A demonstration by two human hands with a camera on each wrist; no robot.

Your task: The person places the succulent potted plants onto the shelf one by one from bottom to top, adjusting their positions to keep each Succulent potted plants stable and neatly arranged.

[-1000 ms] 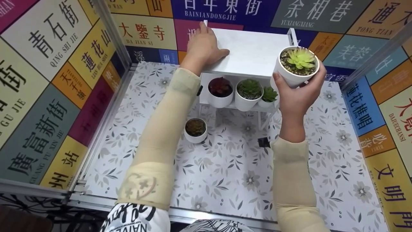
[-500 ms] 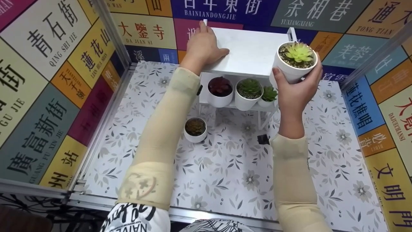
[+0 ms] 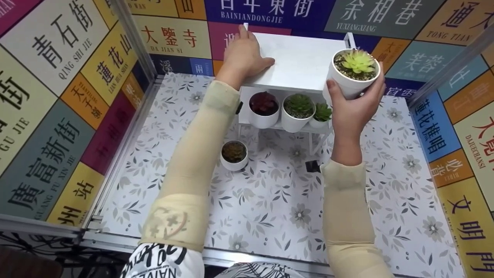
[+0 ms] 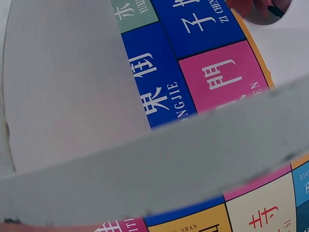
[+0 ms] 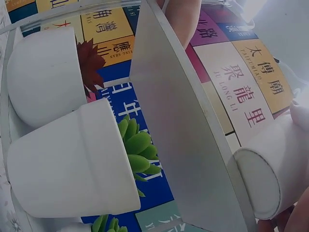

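Note:
My right hand (image 3: 357, 110) grips a white pot with a yellow-green succulent (image 3: 358, 63) at the right end of a white two-tier shelf (image 3: 299, 58). In the right wrist view, the base of this white pot (image 5: 263, 181) is close by the upper board's edge; whether they touch, I cannot tell. My left hand (image 3: 245, 56) rests on the upper board's left end, fingers reaching back and thumb spread. Below, the lower tier bears a dark red potted succulent (image 3: 264, 106), a green potted succulent (image 3: 298, 110) and a smaller green one (image 3: 321, 116).
A pot with a brownish succulent (image 3: 234, 155) stands on the leaf-patterned surface (image 3: 270, 216), in front of the shelf's left side. Panels with Chinese street names (image 3: 170, 38) enclose the back and both sides. Small raised white end rails (image 3: 350, 40) edge the upper board.
My right hand has moved the yellow-green succulent's pot slightly up and left in the head view, mostly during the first half second. The left hand stays put on the board.

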